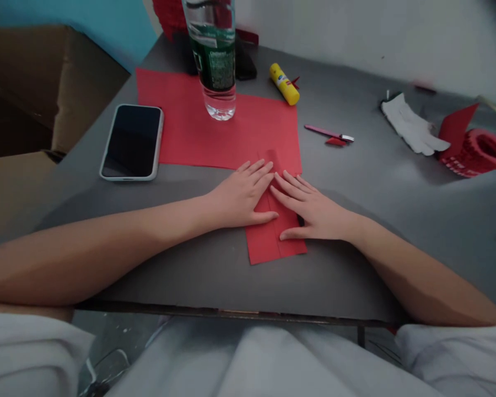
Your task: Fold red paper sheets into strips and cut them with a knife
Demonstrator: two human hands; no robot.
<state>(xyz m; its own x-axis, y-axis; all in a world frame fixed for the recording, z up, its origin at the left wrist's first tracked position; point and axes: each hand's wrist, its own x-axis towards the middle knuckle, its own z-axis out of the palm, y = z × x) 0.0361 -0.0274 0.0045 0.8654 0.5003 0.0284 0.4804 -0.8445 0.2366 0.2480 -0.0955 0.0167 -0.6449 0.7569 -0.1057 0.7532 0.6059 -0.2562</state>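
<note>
A folded strip of red paper (268, 242) lies on the grey table near its front edge, with a seam running along its length. Flat on the strip's left half rests my left hand (250, 193), fingers stretched out and thumb near the seam. My right hand (310, 207) lies on the right half, its fingers spread. Both sets of fingertips almost meet near the far end of the strip. Beyond them is a larger red sheet (182, 132), partly overlapped by the strip. A small dark object beside my right palm is mostly hidden.
A water bottle (217, 66) stands on the large sheet. Left of it lies a phone (132, 143). A yellow glue stick (284, 84), a pink pen-like tool (324, 131), a white glove (411, 124) and a red roll (477, 151) lie further back. A cardboard box (25, 105) stands left.
</note>
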